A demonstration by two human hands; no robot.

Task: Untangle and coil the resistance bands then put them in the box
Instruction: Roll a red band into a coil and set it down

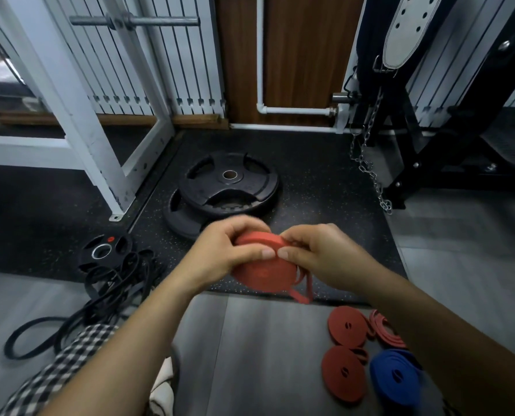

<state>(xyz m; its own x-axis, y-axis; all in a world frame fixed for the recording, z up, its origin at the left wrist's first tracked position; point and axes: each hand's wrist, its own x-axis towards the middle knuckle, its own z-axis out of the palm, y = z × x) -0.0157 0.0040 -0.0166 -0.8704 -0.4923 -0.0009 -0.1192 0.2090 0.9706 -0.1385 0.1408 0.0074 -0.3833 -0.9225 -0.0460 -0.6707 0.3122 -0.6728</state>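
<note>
Red resistance band [262, 265], wound into a flat coil, clamped between both grips above the mat's near edge. Left grip [220, 253] curled round the coil's left side, thumb on its face. Right grip [319, 253] pinching the right side, thumb tip just beside the left thumb. Loose tail [302, 291] hanging in a loop under the right grip. Below the right grip, on the grey floor [250, 355]: tight red coil [347, 325], second red coil [343, 372], looser red coil [385, 328], blue coil [396, 376]. Down and left of the left grip: tangled black bands [112, 283], partly over a small weight plate [104, 250]. Beyond both grips: stacked black plates [229, 178] on the rubber mat [325, 190].
</note>
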